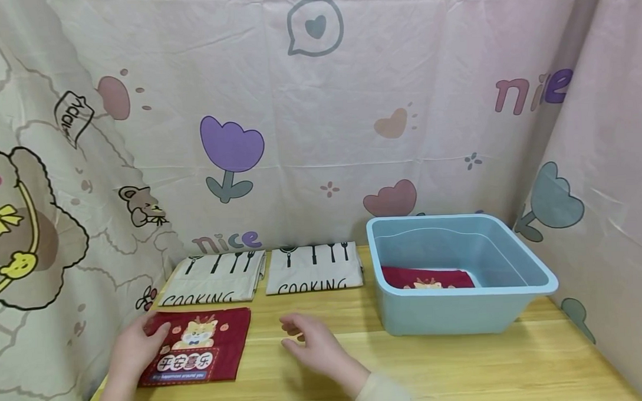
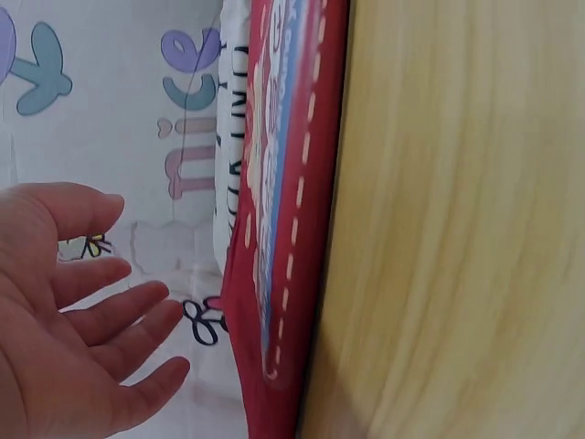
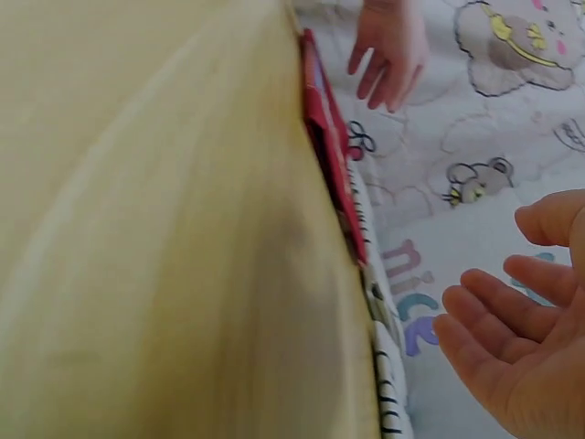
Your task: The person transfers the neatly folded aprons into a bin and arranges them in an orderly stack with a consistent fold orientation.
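A folded dark-red printed cloth (image 1: 227,345) with a cartoon animal and white lettering lies flat at the left of the table. My left hand (image 1: 135,348) is over its left edge; in the left wrist view that hand (image 2: 87,329) shows fingers apart and slightly bent, nothing held, a gap between them and the red cloth (image 2: 283,338). To the right of the cloth, my right hand (image 1: 318,345) hovers above the wood with loosely bent fingers. In the right wrist view the right hand's palm (image 3: 521,347) is bare.
Two folded white cloths with cooking print, the left one (image 1: 212,281) and the right one (image 1: 315,271), lie along the back. A light-blue bin (image 1: 447,314) stands at the right, with another red cloth (image 1: 398,277) inside. Patterned curtains (image 1: 319,135) enclose the wooden table (image 1: 465,366).
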The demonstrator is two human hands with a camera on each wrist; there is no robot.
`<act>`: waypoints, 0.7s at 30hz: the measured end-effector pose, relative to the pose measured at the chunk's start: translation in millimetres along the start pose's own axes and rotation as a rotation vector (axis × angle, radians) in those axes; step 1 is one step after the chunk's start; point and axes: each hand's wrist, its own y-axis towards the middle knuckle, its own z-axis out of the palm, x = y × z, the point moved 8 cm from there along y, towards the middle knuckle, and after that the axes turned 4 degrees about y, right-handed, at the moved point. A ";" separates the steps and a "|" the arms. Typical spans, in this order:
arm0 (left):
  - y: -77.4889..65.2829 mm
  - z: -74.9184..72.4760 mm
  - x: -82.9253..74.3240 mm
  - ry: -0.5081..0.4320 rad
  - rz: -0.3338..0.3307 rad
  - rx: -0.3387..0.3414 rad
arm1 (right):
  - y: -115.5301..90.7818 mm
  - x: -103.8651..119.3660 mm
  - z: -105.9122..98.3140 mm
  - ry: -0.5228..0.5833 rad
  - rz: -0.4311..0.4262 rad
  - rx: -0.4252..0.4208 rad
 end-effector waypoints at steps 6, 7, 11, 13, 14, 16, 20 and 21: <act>3.2 0.0 18.7 0.010 -0.077 0.012 | -1.4 -9.4 18.4 0.196 0.087 0.015; 3.7 0.4 20.9 0.014 -0.086 0.019 | -1.5 -11.2 21.2 0.222 0.102 0.014; 7.0 2.4 27.8 0.022 -0.117 0.047 | 0.1 -17.3 30.3 0.264 0.148 0.008; 8.4 3.2 30.2 0.025 -0.124 0.061 | 1.5 -19.7 33.9 0.272 0.165 0.003; 9.2 3.6 31.3 0.024 -0.126 0.066 | 2.1 -21.1 35.9 0.282 0.178 0.004; 10.0 4.5 33.0 0.023 -0.135 0.078 | 3.1 -23.6 39.6 0.305 0.210 0.009; 10.4 7.1 34.0 0.011 -0.140 0.108 | 5.5 -28.3 48.0 0.373 0.278 0.022; 10.4 8.0 33.7 0.008 -0.137 0.117 | 6.1 -29.2 50.2 0.388 0.297 0.023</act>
